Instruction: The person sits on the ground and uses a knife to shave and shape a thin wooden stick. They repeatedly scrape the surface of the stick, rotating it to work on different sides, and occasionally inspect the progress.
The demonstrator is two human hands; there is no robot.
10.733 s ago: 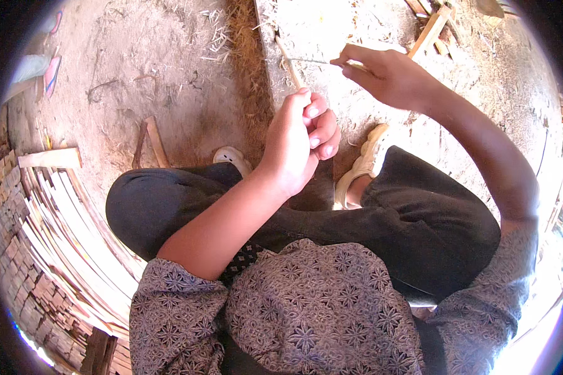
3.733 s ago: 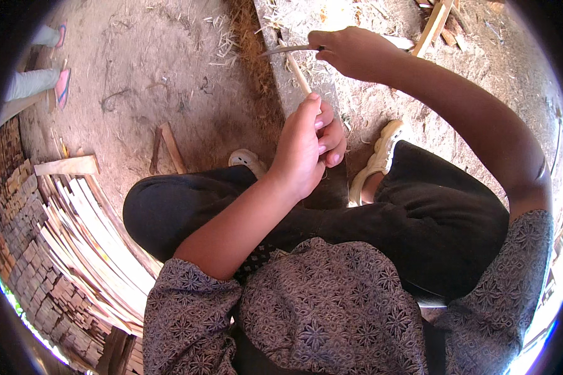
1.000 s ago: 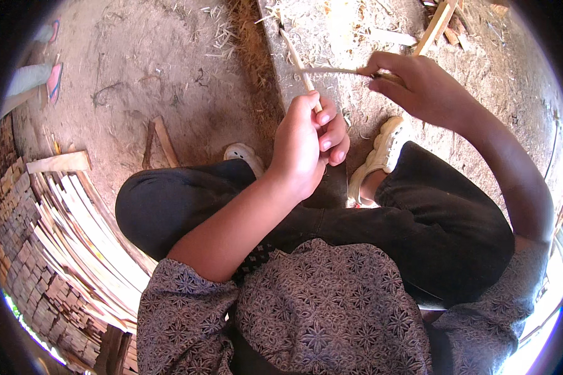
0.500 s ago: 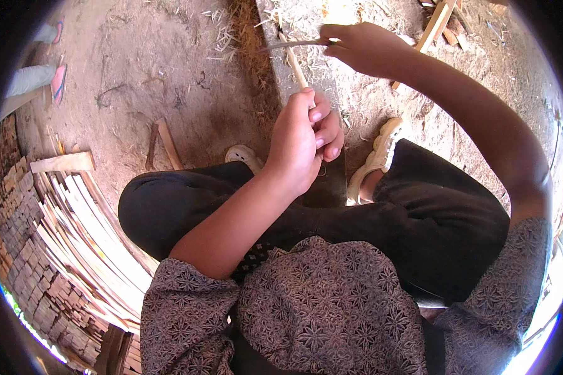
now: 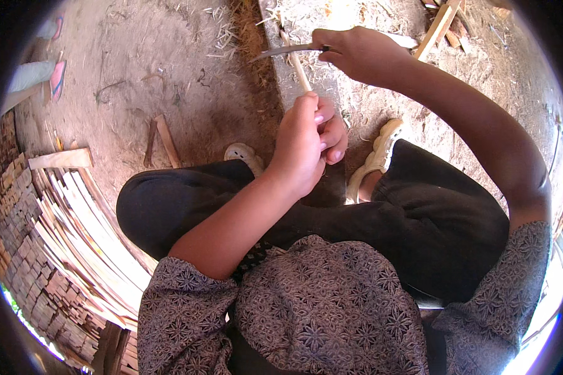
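Observation:
My left hand [image 5: 309, 142] is closed round the near end of a thin, pale wooden stick [image 5: 300, 72], which points away from me over a wooden plank [image 5: 275, 19]. In my right hand [image 5: 356, 55], past the stick on the right, is a knife [image 5: 288, 50] held by its handle. Its thin, slightly curved blade lies across the stick, with the tip out to the left. Most of the knife's handle is hidden by my fingers. The far end of the stick looks darker and rests at the plank.
Wood shavings [image 5: 225, 37] litter the dirt floor and plank. Cut wood pieces [image 5: 435, 31] lie at the far right. A stack of long pale strips [image 5: 94, 231] is at my left, beside piled wood blocks [image 5: 40, 269]. Another person's sandalled foot [image 5: 57, 80] shows at the far left.
My right hand has shifted slightly left and nearer, and the knife blade now sits a little further down the stick and tilts more. My left hand has moved slightly to the right.

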